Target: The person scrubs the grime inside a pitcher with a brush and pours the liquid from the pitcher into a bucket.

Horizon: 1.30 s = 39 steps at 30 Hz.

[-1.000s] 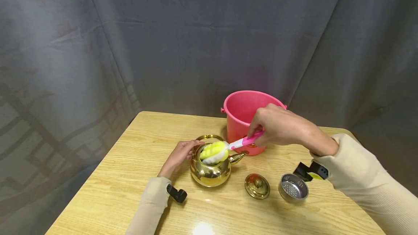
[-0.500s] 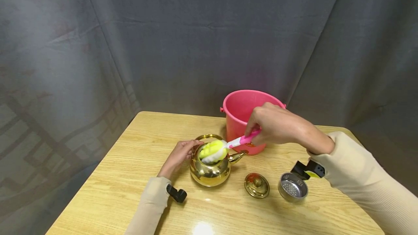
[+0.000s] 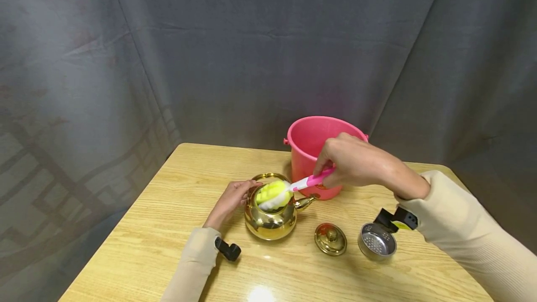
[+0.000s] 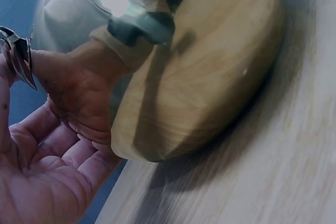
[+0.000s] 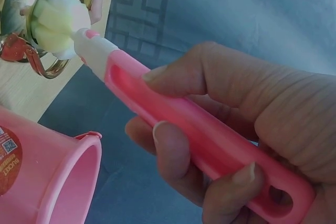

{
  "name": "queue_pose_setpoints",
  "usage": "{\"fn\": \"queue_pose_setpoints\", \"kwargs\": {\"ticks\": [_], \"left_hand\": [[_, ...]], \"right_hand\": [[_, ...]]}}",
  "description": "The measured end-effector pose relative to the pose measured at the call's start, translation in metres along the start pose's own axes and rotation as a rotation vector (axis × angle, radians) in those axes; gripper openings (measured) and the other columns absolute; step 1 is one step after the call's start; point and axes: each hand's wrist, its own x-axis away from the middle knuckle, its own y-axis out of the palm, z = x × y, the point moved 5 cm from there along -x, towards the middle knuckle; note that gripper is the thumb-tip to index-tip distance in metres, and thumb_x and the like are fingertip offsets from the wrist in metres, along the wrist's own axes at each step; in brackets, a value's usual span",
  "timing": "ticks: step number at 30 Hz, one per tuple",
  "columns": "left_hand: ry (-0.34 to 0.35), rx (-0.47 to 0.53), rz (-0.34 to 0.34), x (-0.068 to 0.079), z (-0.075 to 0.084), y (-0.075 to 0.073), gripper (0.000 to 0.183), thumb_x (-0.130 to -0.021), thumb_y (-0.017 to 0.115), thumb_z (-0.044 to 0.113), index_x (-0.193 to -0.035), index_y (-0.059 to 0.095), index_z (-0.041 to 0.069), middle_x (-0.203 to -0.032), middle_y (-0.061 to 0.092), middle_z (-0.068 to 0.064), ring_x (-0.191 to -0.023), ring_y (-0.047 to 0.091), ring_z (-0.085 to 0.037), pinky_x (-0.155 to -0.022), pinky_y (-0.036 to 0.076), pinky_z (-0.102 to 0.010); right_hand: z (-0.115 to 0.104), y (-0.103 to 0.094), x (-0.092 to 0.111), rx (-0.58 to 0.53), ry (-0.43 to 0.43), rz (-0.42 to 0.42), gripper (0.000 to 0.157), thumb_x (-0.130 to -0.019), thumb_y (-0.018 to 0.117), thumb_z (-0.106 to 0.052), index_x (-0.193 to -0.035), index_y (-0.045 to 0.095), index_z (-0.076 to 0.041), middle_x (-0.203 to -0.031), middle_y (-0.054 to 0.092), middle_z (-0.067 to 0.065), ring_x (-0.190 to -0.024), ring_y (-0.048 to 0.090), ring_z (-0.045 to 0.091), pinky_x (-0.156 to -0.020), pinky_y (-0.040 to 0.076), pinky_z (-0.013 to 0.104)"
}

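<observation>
My right hand (image 3: 352, 160) grips the pink handle of a sponge bottle brush (image 5: 173, 114), its fingers curled round it. The brush's yellow-and-white sponge head sits partly inside the mouth of a shiny gold teapot (image 3: 270, 227), which stands upright on the table. My left hand (image 3: 232, 199) holds the teapot's left side by the base of its handle; in the left wrist view several curled fingers lie against the pot wall. The teapot's handle hoop lies back behind the mouth, and its spout points right. The sponge's lower part is hidden inside the pot.
A pink bucket (image 3: 299, 167) stands behind and right of the teapot, close to the spout. A gold lid (image 3: 330, 239) and a perforated metal strainer (image 3: 377, 241) lie on the wooden table (image 3: 180, 176) at the right front. Grey curtain (image 3: 268, 59) hangs behind.
My right hand and the brush have shifted slightly left, with the sponge a little further into the teapot's mouth. The left hand and the teapot stay in place.
</observation>
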Motion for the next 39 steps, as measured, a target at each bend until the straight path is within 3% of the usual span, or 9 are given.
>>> {"fn": "queue_pose_setpoints", "kwargs": {"ticks": [14, 27, 35, 39], "left_hand": [[0.015, 0.015, -0.004, 0.000, 0.000, 0.002, 0.044, -0.100, 0.050, 0.029, -0.120, 0.063, -0.007, -0.128, 0.059, -0.020, -0.105, 0.061, -0.019, -0.084, 0.053, -0.033], [0.002, 0.022, -0.003, 0.000, 0.001, 0.003, 0.043, -0.100, 0.049, 0.025, -0.122, 0.061, -0.010, -0.125, 0.061, -0.019, -0.103, 0.062, -0.020, -0.084, 0.053, -0.033], [0.002, 0.016, 0.002, 0.001, 0.002, 0.002, 0.042, -0.100, 0.049, 0.026, -0.120, 0.063, -0.008, -0.124, 0.061, -0.020, -0.102, 0.062, -0.020, -0.083, 0.053, -0.033], [0.012, 0.017, 0.000, 0.001, 0.002, 0.001, 0.043, -0.100, 0.049, 0.027, -0.120, 0.063, -0.008, -0.124, 0.061, -0.020, -0.107, 0.061, -0.025, -0.087, 0.052, -0.036]], "right_hand": [[-0.002, 0.000, 0.001, -0.011, -0.006, -0.009, 0.014, -0.070, 0.083, -0.007, -0.076, 0.079, -0.020, -0.058, 0.058, -0.022, -0.051, 0.046, 0.003, -0.046, 0.038, 0.024], [-0.008, -0.001, 0.007, 0.019, -0.042, 0.013, 0.022, -0.069, 0.081, -0.007, -0.069, 0.075, -0.027, -0.051, 0.049, -0.024, -0.047, 0.035, -0.001, -0.044, 0.029, 0.022], [-0.008, 0.000, 0.013, -0.012, -0.043, 0.020, 0.014, -0.070, 0.085, -0.012, -0.076, 0.078, -0.023, -0.058, 0.056, -0.024, -0.051, 0.044, 0.000, -0.047, 0.038, 0.022], [-0.007, 0.001, 0.016, -0.017, -0.049, 0.023, 0.014, -0.070, 0.085, -0.011, -0.078, 0.079, -0.021, -0.059, 0.056, -0.024, -0.051, 0.044, 0.000, -0.045, 0.038, 0.022]]}}
